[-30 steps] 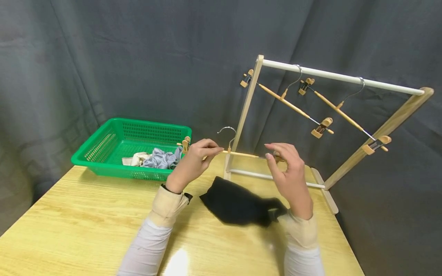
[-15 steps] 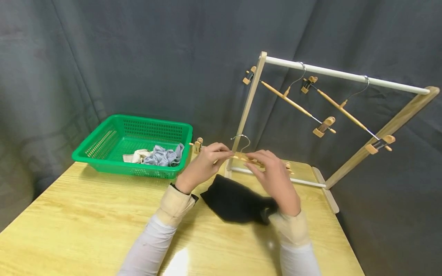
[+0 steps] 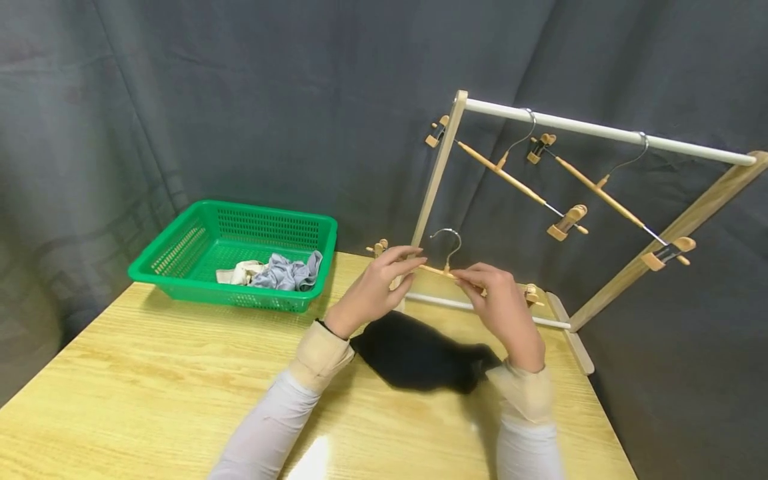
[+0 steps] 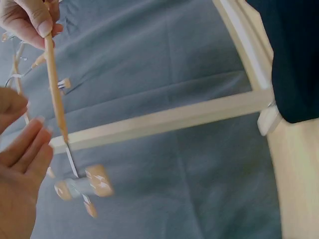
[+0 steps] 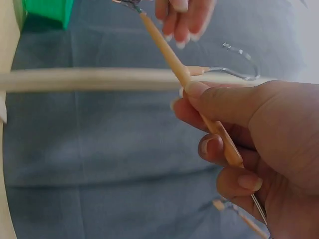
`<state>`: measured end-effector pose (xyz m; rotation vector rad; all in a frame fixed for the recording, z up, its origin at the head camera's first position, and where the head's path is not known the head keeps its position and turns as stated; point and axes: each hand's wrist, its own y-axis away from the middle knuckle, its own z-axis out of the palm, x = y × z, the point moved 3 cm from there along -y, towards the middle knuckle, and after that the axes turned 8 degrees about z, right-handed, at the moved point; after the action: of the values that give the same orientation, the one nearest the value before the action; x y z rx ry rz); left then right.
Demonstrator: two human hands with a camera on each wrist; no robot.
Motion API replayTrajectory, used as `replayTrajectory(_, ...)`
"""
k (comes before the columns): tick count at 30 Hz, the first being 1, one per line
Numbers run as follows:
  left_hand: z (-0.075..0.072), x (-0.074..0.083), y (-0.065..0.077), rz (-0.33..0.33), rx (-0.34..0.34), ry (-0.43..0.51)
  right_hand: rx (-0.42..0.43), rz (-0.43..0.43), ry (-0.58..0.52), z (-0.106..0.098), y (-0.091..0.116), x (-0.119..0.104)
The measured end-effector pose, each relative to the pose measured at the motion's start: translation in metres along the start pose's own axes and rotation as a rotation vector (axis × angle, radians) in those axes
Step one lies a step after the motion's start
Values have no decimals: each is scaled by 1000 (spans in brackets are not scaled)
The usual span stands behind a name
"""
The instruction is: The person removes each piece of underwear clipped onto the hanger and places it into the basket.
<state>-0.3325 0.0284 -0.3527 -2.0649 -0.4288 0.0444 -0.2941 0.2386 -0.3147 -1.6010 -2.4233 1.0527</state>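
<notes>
My right hand (image 3: 504,300) pinches the wooden bar of a clip hanger (image 5: 164,47) between thumb and fingers, just beside the base of its metal hook. The hook points up, and a clip sits at each end of the bar. My left hand (image 3: 384,280) is at the hanger's other half, its fingers loosely extended and apart from the bar in the left wrist view. A clip (image 4: 87,184) hangs near those fingers. Below both hands, a black cloth garment (image 3: 420,353) lies crumpled on the table, partly behind the left wrist.
A green plastic basket (image 3: 174,283) on the left holds a grey-blue cloth (image 3: 285,273) and a cream cloth (image 3: 243,272). To the right stands a wooden rack with a white rail (image 3: 582,125). Two clip hangers (image 3: 519,185) hang from it.
The hanger has shifted right, away from the basket. My right hand has moved from the hanger's right end to grip its middle, and the left hand has released the bar.
</notes>
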Motion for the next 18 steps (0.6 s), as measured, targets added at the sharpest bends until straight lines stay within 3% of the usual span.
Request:
replayTrajectory(4,6,-9,-3,-4,223,43,-3,50,11,-16,1,16)
replayTrajectory(7,10,-21,-3,-73,397,79,-9,91,14,-28,2,28)
replayTrajectory(9,15,-31,-5,-145,464,124,-8,119,26,-35,5,36)
replayTrajectory(12,25,-44,-9,-260,480,244,-4,171,40,-44,11,47)
replayTrajectory(15,36,-53,-10,-365,439,330,-17,230,45,-51,19,55)
replayTrajectory(18,46,-60,-10,-436,374,342,-37,276,43,-54,26,63)
